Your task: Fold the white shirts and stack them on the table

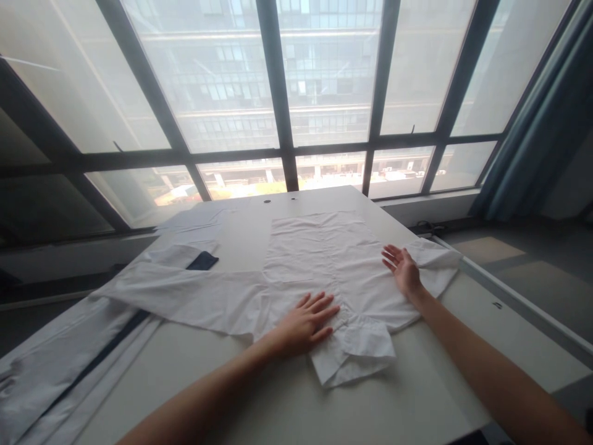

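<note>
A white shirt (pixel 319 253) lies spread on a white table, its collar end toward me and its sleeves out to both sides. My left hand (pixel 308 322) rests flat on the cloth near the collar (pixel 361 349), fingers spread. Over the right part of the shirt, near the start of the right-hand sleeve (pixel 435 259), is my right hand (pixel 402 269), its fingers stretched out and holding nothing. Whether it touches the cloth I cannot tell. The left-hand sleeve (pixel 199 296) reaches across to other cloth at the left.
More white garments (pixel 69 364) with a dark blue strip lie along the left side of the table (pixel 407 395). A small dark blue patch (pixel 202 260) shows beyond the left sleeve. Large windows (pixel 324 74) stand behind the table, and a blue curtain (pixel 532 117) hangs at the right.
</note>
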Available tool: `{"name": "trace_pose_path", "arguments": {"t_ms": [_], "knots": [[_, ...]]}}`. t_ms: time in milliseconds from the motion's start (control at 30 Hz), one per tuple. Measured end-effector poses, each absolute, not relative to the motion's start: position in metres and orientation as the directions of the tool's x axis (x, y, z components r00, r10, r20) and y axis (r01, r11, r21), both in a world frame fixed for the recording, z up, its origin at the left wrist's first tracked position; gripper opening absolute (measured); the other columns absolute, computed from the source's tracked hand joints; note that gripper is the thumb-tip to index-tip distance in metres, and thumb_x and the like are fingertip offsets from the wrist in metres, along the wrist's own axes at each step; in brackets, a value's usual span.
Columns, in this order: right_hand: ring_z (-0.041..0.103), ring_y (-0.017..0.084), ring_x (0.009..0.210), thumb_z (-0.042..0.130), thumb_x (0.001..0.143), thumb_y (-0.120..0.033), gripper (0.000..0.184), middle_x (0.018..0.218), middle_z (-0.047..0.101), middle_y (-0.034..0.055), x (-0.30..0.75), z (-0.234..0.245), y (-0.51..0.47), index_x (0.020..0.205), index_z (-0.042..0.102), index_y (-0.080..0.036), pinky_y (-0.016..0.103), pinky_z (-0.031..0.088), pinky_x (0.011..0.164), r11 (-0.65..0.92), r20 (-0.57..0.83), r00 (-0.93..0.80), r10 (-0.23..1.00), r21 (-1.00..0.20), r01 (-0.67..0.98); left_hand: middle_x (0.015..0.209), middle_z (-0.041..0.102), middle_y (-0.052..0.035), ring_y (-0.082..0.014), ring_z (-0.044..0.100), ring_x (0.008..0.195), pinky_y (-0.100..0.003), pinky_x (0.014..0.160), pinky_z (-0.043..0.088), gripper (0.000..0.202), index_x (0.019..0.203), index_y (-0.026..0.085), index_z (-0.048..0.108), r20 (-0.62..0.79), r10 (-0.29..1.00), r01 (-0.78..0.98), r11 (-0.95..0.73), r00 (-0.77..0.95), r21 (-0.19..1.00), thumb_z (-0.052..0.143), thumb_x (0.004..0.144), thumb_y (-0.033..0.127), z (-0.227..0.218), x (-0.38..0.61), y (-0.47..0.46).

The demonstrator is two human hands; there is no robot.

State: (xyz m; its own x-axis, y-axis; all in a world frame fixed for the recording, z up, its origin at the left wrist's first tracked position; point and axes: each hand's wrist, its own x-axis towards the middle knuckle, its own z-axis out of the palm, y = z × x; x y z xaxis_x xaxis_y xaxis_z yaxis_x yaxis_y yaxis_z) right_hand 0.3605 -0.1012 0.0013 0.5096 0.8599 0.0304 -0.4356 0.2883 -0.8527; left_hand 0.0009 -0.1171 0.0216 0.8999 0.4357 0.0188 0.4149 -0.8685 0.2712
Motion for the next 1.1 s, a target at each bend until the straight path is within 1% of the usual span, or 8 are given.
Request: {"name": "trace_pose_path", "arguments": {"t_ms": [167,267,500,633,700,767,900,1100], "knots": [[0.052,0.023,0.135,0.043,0.097,-0.059,0.046,0.139,0.063,0.0035,0.286,0.002,-0.125,0.116,0.071,-0.029,0.046,0.041,0.113,0.161,0.035,0.211,0.977,-0.770,-0.617,0.165,0.025,-0.0022,-0.0291,0.019,0.153,-0.053,0.124,0.015,0.057,0.156,0.037,0.034,0.029,0.436,0.413,-0.869,0.899,0.274,0.038,0.103,0.056,0.021,0.001,-0.118],[0.050,0.025,0.136,0.049,0.094,-0.060,0.046,0.139,0.063,0.0060,0.275,-0.005,-0.134,0.116,0.072,-0.027,0.046,0.039,0.114,0.070,0.011,0.099,0.995,-0.784,-0.617,0.166,0.023,-0.0018,-0.0297,0.016,0.153,-0.055,0.124,0.013,0.057,0.156,0.037,0.033,0.009,0.440,0.422,-0.866,0.898,0.269,0.037,0.103,0.057,0.021,0.001,-0.117],[0.053,0.024,0.133,0.044,0.095,-0.056,0.041,0.132,0.067,0.0059,0.358,-0.013,-0.129,0.105,0.072,-0.027,0.049,0.042,0.114,0.219,0.005,0.431,0.902,-0.867,-0.448,0.166,0.023,0.0000,-0.0280,0.015,0.154,-0.052,0.124,0.012,0.058,0.157,0.038,0.030,0.002,0.426,0.410,-0.872,0.905,0.268,0.033,0.103,0.059,0.023,0.001,-0.118],[0.060,0.028,0.123,0.052,0.091,-0.047,0.033,0.127,0.068,0.0073,0.358,-0.013,-0.130,0.108,0.071,-0.025,0.055,0.043,0.110,0.283,0.169,0.565,0.808,-0.951,-0.120,0.164,0.028,0.0000,-0.0265,0.021,0.153,-0.050,0.124,0.015,0.056,0.156,0.037,0.034,0.030,0.444,0.417,-0.861,0.896,0.292,0.037,0.103,0.056,0.026,0.002,-0.117],[0.058,0.028,0.125,0.057,0.089,-0.042,0.033,0.129,0.067,0.0082,0.342,-0.013,-0.134,0.113,0.071,-0.025,0.054,0.038,0.114,0.293,0.352,0.447,0.823,-0.935,0.198,0.163,0.031,-0.0001,-0.0238,0.024,0.152,-0.047,0.125,0.017,0.053,0.155,0.035,0.036,0.089,0.488,0.445,-0.845,0.868,0.295,0.036,0.104,0.050,0.027,0.003,-0.114],[0.050,0.028,0.134,0.058,0.090,-0.041,0.039,0.139,0.061,0.0086,0.325,-0.013,-0.139,0.124,0.068,-0.026,0.051,0.028,0.120,0.315,0.456,0.215,0.864,-0.822,0.475,0.164,0.031,-0.0011,-0.0227,0.022,0.153,-0.047,0.125,0.015,0.052,0.156,0.032,0.035,0.146,0.552,0.505,-0.822,0.821,0.264,0.035,0.105,0.045,0.026,0.005,-0.109],[0.027,0.031,0.150,0.056,0.093,-0.043,0.053,0.159,0.038,0.0099,0.307,-0.019,-0.142,0.143,0.055,-0.026,0.058,0.008,0.122,0.272,0.321,-0.090,0.943,-0.585,0.764,0.165,0.026,-0.0070,-0.0298,0.014,0.154,-0.057,0.123,0.011,0.061,0.157,0.027,0.033,0.096,0.655,0.634,-0.751,0.749,0.183,0.039,0.102,0.052,0.019,0.005,-0.102],[0.025,0.031,0.151,0.048,0.097,-0.052,0.057,0.161,0.034,0.0110,0.334,-0.034,-0.136,0.147,0.050,-0.025,0.060,0.009,0.121,0.147,0.228,-0.050,0.972,-0.435,0.888,0.167,0.020,-0.0054,-0.0319,0.013,0.154,-0.060,0.122,0.010,0.065,0.158,0.030,0.030,0.011,0.724,0.713,-0.681,0.690,0.166,0.031,0.101,0.062,0.009,-0.020,-0.089]]}}
